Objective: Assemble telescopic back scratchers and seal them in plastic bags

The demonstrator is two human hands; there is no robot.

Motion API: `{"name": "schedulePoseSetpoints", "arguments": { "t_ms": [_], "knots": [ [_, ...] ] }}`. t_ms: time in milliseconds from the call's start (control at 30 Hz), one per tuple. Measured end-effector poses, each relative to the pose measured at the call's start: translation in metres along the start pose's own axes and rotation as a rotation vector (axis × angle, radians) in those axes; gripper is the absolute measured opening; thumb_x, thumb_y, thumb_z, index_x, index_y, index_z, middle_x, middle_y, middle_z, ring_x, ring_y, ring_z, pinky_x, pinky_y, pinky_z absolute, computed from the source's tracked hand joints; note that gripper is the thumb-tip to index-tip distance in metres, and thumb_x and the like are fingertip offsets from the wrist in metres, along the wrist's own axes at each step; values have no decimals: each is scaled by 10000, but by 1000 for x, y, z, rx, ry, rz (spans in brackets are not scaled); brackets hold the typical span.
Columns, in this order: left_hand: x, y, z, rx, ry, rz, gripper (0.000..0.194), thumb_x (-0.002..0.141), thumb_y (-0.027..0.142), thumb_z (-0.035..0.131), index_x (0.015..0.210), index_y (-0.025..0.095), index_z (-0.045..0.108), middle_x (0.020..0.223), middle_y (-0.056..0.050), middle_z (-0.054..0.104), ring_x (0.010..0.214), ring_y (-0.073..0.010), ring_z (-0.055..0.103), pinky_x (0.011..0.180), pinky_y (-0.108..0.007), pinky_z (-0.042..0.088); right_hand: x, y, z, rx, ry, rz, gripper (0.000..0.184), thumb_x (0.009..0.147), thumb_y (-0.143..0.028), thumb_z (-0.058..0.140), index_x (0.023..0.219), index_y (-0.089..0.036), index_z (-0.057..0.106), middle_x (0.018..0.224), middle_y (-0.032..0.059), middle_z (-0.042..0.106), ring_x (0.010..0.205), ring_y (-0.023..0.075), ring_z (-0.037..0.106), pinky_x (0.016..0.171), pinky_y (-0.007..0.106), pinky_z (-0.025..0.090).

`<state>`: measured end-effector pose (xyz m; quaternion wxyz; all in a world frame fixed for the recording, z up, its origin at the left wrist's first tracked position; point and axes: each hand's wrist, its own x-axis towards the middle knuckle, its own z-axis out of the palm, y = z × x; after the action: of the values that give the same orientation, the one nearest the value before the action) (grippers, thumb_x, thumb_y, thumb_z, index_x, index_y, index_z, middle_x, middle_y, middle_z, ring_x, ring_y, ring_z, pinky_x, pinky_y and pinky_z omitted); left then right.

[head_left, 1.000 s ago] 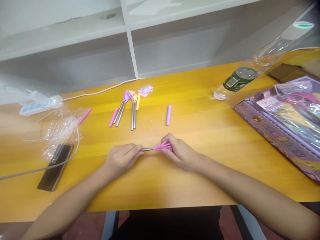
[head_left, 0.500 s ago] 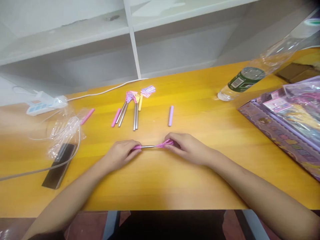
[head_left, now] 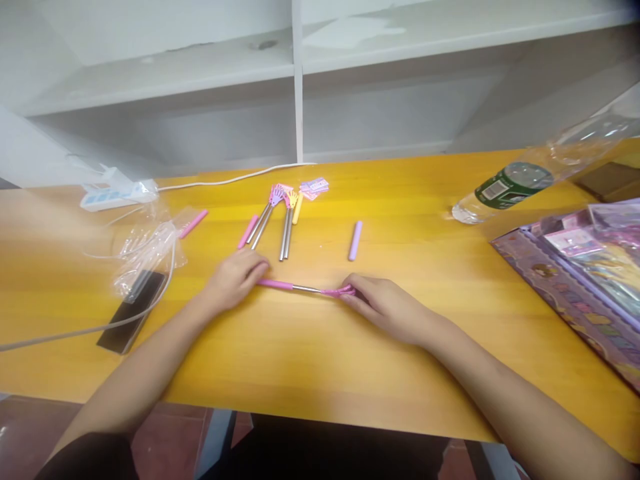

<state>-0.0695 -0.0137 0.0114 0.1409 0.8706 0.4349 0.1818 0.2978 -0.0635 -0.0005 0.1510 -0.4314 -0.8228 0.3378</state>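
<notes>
A pink back scratcher (head_left: 306, 289) with a thin metal rod lies crosswise between my hands, low over the table. My right hand (head_left: 383, 303) pinches its pink hand-shaped head, partly hidden by the fingers. The fingers of my left hand (head_left: 235, 277) are curled at the far end of its pink handle, most of which shows; the very end is hidden by the hand. Just beyond my left hand lie a loose pink handle tube (head_left: 248, 231) and several metal-rod scratchers with hand-shaped heads, a purple one (head_left: 277, 195) and a yellow one (head_left: 292, 199) among them.
A purple tube (head_left: 355, 240), a yellow tube (head_left: 297, 209) and small cards (head_left: 315, 188) lie farther back. Left are a dark phone (head_left: 129, 327), plastic bags (head_left: 145, 260), a cable and a power strip (head_left: 117, 193). Right stand a bottle (head_left: 505, 187) and a box (head_left: 565, 300) of packets.
My left hand has slid left and away along the pink handle, so more of it shows. My right hand keeps hold of the head. The whole view has shifted slightly.
</notes>
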Motion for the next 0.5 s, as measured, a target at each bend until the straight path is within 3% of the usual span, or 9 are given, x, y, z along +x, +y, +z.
{"name": "schedulePoseSetpoints", "arguments": {
  "t_ms": [100, 200, 367, 500],
  "knots": [
    [3, -34, -19, 186, 265, -179, 271, 1065, 322, 470, 1062, 188, 706, 1045, -110, 726, 1063, -291, 652, 1017, -443, 484, 0, 1, 1, -11, -9, -6, 330, 1153, -479, 404, 1031, -225, 576, 971, 68, 700, 822, 222, 645, 743, 328, 455],
    [-2, -65, -42, 376, 394, -352, 299, 983, 274, 517, 1193, 147, 688, 1282, -192, 663, 1318, -378, 562, 1189, -546, 384, 1, -1, 1, -14, -7, -12, 324, 1151, -475, 410, 1022, -226, 571, 968, 67, 699, 820, 221, 640, 739, 323, 446],
    [-18, -96, -63, 560, 327, -701, 527, 905, 243, 570, 1386, 28, 577, 1396, -304, 583, 1358, -474, 516, 1164, -622, 404, 1, -4, -1, -17, -5, -11, 301, 1143, -454, 432, 1001, -227, 571, 948, 57, 694, 807, 217, 634, 730, 311, 430],
    [-25, -103, -66, 605, 233, -827, 548, 897, 214, 570, 1378, -48, 545, 1312, -355, 613, 1273, -489, 579, 1098, -617, 454, 1, -5, -1, -4, -5, -2, 305, 1134, -459, 450, 988, -225, 582, 949, 58, 701, 803, 215, 634, 722, 310, 429]
  ]
}}
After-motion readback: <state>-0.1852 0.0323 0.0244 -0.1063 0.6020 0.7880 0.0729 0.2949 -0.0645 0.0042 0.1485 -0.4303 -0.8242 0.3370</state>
